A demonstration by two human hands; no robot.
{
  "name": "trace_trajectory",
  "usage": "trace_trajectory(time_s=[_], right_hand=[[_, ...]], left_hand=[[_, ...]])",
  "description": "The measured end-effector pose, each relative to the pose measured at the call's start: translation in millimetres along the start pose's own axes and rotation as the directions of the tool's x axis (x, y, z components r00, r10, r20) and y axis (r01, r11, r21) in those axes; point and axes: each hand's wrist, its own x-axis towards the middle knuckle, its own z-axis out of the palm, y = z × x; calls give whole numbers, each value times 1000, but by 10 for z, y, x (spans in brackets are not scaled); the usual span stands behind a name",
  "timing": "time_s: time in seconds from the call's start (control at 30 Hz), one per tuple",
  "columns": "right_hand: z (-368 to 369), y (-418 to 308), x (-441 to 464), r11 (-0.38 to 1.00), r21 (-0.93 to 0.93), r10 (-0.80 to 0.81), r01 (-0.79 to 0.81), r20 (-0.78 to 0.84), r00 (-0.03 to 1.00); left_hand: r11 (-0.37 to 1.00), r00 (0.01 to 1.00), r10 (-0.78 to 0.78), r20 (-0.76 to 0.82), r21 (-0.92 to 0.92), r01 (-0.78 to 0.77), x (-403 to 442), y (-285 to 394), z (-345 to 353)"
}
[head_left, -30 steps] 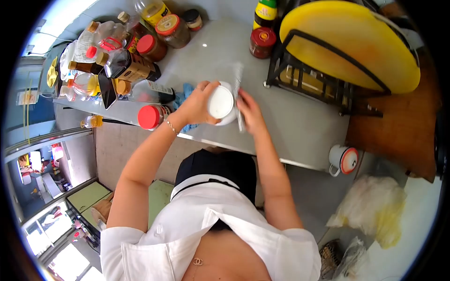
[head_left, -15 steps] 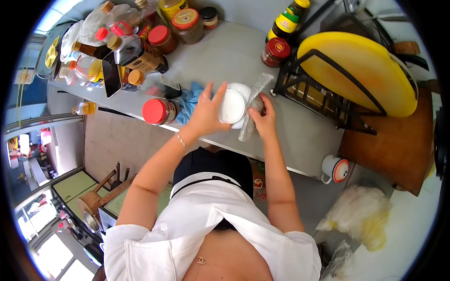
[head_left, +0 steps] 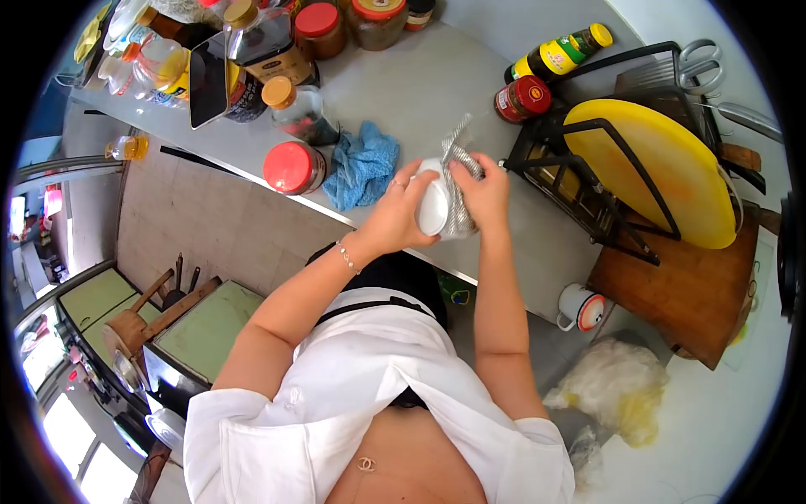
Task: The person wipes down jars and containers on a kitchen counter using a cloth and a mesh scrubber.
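A white round tub (head_left: 433, 208) with a pale lid is tilted over the counter's front part. My left hand (head_left: 391, 215) grips it from the left, thumb at the near side and fingers at the far side. A silvery, patterned clear-plastic wrap (head_left: 458, 214) lies against the tub's right side, and my right hand (head_left: 487, 195) is closed on it with thumb and fingers. What the wrap contains, if anything, I cannot make out. Just left of my left hand sits a crumpled blue cloth (head_left: 363, 166), beside a red-lidded jar (head_left: 291, 168).
Bottles and jars crowd the back left, including a cork-coloured-capped bottle (head_left: 295, 111). A phone (head_left: 209, 82) leans there. On the right, a black rack (head_left: 579, 181) holds a yellow cutting board (head_left: 651, 172). A white enamel mug (head_left: 579, 307) stands near the counter's right front.
The view has shifted. The tub has tipped from facing up toward its side, and the silvery wrap is now gathered closer against it. Both hands still hold their things.
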Motion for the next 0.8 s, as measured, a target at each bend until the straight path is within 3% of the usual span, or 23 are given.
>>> trace_trajectory(time_s=[0.1, 0.2, 0.23, 0.27, 0.33, 0.43, 0.5, 0.53, 0.63, 0.73, 0.77, 0.8], right_hand=[[-59, 336, 93, 993, 70, -98, 96, 23, 995], [-79, 377, -257, 920, -127, -382, 371, -76, 921], [-39, 399, -286, 919, -88, -392, 383, -118, 913], [-69, 409, -284, 974, -56, -222, 217, -88, 971], [-109, 151, -140, 993, 3, 120, -120, -27, 992], [-135, -179, -42, 980, -32, 197, -196, 43, 979], [-138, 135, -125, 988, -14, -152, 152, -37, 988], [-124, 288, -119, 945, -16, -328, 328, -77, 941], [-74, 434, -160, 926, 17, -369, 377, -177, 912], [-103, 173, -72, 998, 61, -5, 13, -126, 992], [-156, 431, 107, 997, -54, 46, -55, -149, 988], [-208, 628, 73, 986, 138, 116, -97, -134, 984]], left_hand=[[997, 999, -42, 13, -70, 42, 123, -11, -84], [995, 1000, 8, -18, -104, -10, 253, -102, -197], [998, 1000, 8, -9, -66, -8, 273, -76, -192], [1000, 1000, -1, 13, -31, 1, 252, -21, -160], [1000, 1000, -6, 30, 4, 6, 241, 30, -125], [1000, 1000, -5, 16, -11, 5, 256, 3, -104], [998, 1000, 5, 14, -60, -4, 276, -24, -160], [997, 1000, 13, 6, -82, -12, 301, -38, -196], [1000, 998, 24, 58, 10, -24, 299, -9, -143], [999, 998, 32, 56, 7, -33, 235, -2, -110], [999, 998, 47, 42, -2, -47, 216, -31, -124], [999, 997, 41, 64, -18, -40, 138, -41, -131]])
